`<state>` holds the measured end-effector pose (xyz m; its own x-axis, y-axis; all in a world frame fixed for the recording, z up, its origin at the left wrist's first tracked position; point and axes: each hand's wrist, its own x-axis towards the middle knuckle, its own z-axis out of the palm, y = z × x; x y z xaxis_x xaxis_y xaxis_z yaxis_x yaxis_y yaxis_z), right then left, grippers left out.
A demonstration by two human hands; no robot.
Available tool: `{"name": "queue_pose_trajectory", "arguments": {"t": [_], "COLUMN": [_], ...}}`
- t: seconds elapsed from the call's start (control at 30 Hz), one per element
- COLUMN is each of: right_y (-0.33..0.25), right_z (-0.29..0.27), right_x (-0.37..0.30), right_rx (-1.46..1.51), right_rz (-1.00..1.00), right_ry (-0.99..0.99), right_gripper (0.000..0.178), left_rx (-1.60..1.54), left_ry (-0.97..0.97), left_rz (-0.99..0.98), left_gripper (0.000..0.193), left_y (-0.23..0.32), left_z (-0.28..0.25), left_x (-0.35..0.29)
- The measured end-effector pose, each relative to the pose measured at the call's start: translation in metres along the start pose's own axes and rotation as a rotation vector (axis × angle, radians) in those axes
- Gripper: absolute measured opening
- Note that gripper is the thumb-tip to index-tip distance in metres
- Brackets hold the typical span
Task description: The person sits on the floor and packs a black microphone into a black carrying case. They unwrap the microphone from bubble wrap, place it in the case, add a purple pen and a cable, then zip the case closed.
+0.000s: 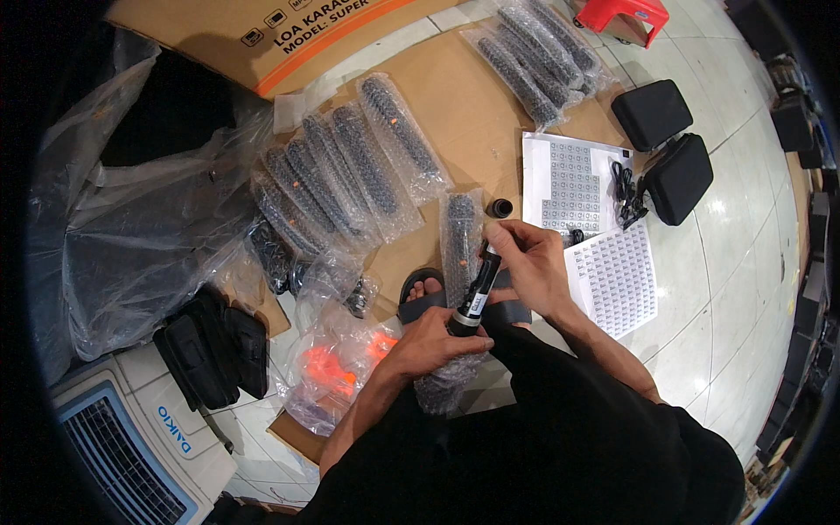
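Observation:
A black microphone (478,290) with a small white label and a silver ring is held at a slant above my lap. My left hand (427,345) is closed round its lower end. At the upper end, the fingers of my right hand (532,261) pinch the handle. A short black cap (500,208) stands on the cardboard just beyond my right hand. Next to the held microphone lies another one in bubble wrap (460,229). More bubble wrap (440,390) hangs below my left hand, its contents hard to make out.
Several bubble-wrapped microphones (337,171) lie on cardboard (437,96), with another bundle (538,61) farther off. To the right are printed sheets (617,276), black cables (623,188) and black cases (678,179). Orange pieces in plastic (331,372), black pouches (203,350) and an air cooler (131,446) sit left.

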<state>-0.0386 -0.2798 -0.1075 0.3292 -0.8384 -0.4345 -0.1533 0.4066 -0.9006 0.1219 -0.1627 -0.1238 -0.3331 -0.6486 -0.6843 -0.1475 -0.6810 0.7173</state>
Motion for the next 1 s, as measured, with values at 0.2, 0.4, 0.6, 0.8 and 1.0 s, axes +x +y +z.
{"name": "queue_pose_trajectory", "arguments": {"t": [0.2, 0.4, 0.6, 0.8, 1.0], "right_y": [0.011, 0.008, 0.043, 0.092, 0.111], "right_z": [-0.018, -0.009, -0.031, -0.056, -0.072], "right_x": [0.008, 0.003, 0.025, 0.038, 0.011], "right_rx": [0.137, -0.040, 0.388, -0.060, -0.175], "right_rz": [0.071, -0.106, 0.086, 0.057, 0.070], "right_ry": [-0.048, -0.108, -0.145, 0.102, 0.146], "right_gripper": [0.044, 0.041, 0.034, 0.034, 0.032], "left_rx": [-0.072, -0.031, -0.093, -0.441, -0.573], "left_ry": [-0.062, -0.031, 0.044, 0.343, 0.515], "left_rz": [0.000, -0.006, 0.042, -0.061, 0.049], "left_gripper": [0.033, 0.033, 0.030, 0.017, 0.020], "left_y": [-0.001, -0.003, 0.011, 0.007, -0.006], "left_z": [0.000, -0.002, -0.003, -0.003, -0.011], "left_x": [-0.002, -0.002, -0.005, -0.010, -0.011]}}
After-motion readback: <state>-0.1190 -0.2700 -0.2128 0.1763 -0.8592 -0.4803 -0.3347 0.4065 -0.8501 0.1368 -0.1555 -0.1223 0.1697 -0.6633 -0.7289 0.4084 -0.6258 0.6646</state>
